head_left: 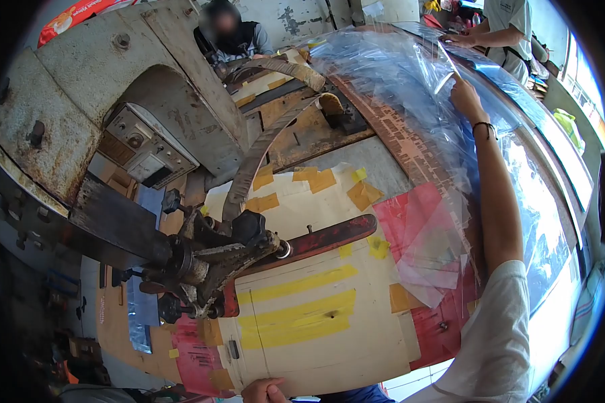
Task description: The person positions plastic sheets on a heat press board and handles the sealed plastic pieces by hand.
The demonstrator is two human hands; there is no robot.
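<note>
Clear film (443,59) pinched in the right hand (465,95), beside more crumpled sheets (366,64). Under the curled left hand (263,391), cream board (376,336); grip there unclear.

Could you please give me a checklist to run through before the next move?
1. Left hand away from the black-knobbed metal clamp: ok, it is at the near edge of the yellow-taped cream board.
2. Right hand at the loose, clear plastic sheets: ok.
3. Right hand's grip on just one sheet: cannot tell.
4. Plastic sheets squared up: not ok, they lie in a rumpled, overlapping heap.
5. Co-worker's hand apart from the right hand: ok.
6. Worn red-and-black bar pressing on the board: cannot tell.
</note>
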